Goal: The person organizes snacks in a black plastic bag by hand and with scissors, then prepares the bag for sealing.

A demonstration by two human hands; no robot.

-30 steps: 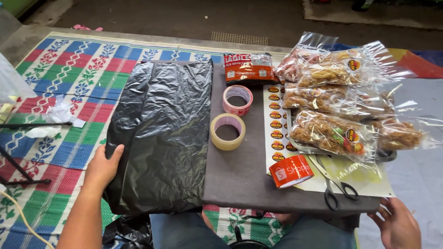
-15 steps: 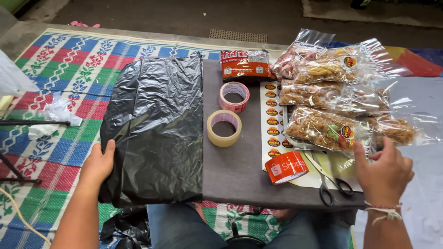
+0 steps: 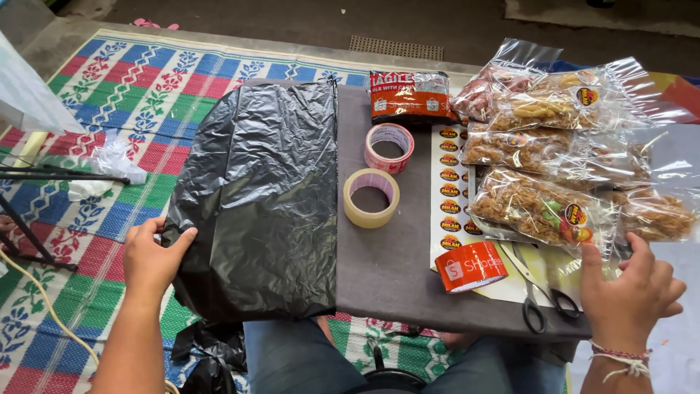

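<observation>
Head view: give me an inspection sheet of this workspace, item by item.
Surface: small grey table over a striped woven mat.
Job's things: black plastic bag spread flat; clear snack packets stacked at right.
Clutter: three tape rolls, sticker sheet, scissors, printed pouch.
Grips: left hand touches the bag's left edge; right hand open by the packets, holding nothing.
Cables: pale cord on the mat at left.
Surroundings: black stand legs, crumpled white paper, bare ground beyond.

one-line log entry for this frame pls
left hand: thumb on edge of black plastic bag | right hand: reaching at snack packet, above scissors | tape rolls untouched on grey board
</observation>
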